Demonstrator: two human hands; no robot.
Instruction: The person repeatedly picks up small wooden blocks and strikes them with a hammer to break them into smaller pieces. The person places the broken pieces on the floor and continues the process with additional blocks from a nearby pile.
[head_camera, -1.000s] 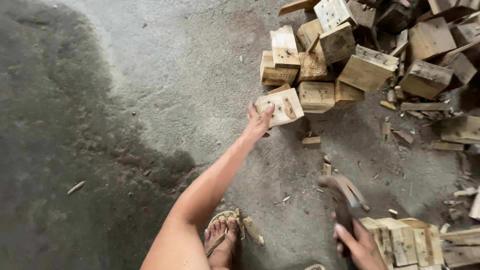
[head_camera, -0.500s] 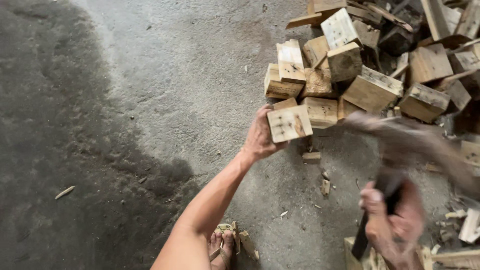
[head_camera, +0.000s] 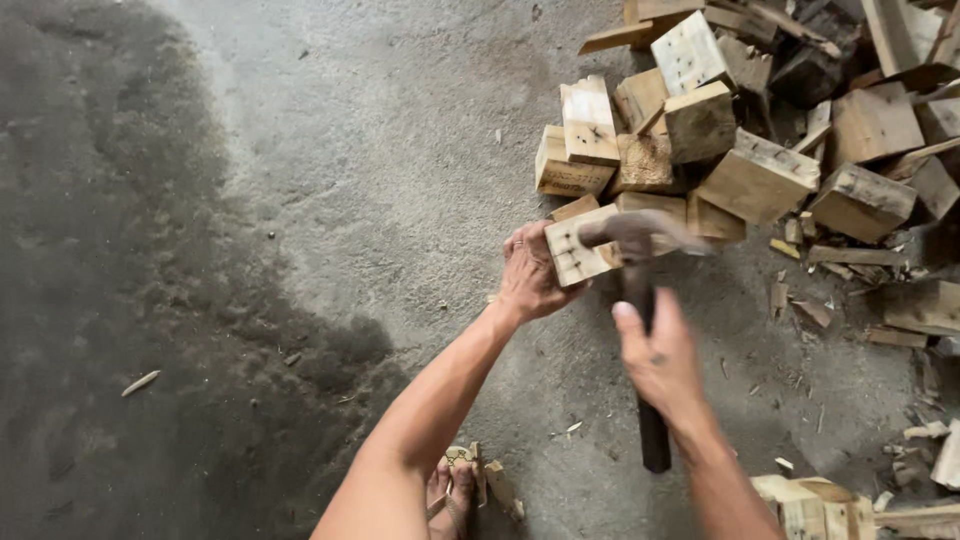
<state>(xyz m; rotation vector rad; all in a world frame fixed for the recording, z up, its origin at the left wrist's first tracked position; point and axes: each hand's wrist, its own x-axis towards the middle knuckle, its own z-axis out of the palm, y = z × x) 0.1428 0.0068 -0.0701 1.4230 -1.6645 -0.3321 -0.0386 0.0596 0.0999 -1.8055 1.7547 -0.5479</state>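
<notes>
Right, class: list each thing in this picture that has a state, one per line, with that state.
Left hand: closed around a wooden block, holding it.
Wooden block: held off the pile, hammer head at its top edge.
Right hand: gripping the hammer handle.
Hammer: head blurred, against the block.
Pile of wooden blocks: loose, jumbled heap.
Concrete floor: dark patch on left, paler on right.

Rough woodworking yard; heaped wood blocks (head_camera: 760, 140); concrete floor (head_camera: 350, 150)

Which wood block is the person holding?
The pale block in the left hand, under the hammer head. The other blocks lie untouched in the pile behind.
</notes>
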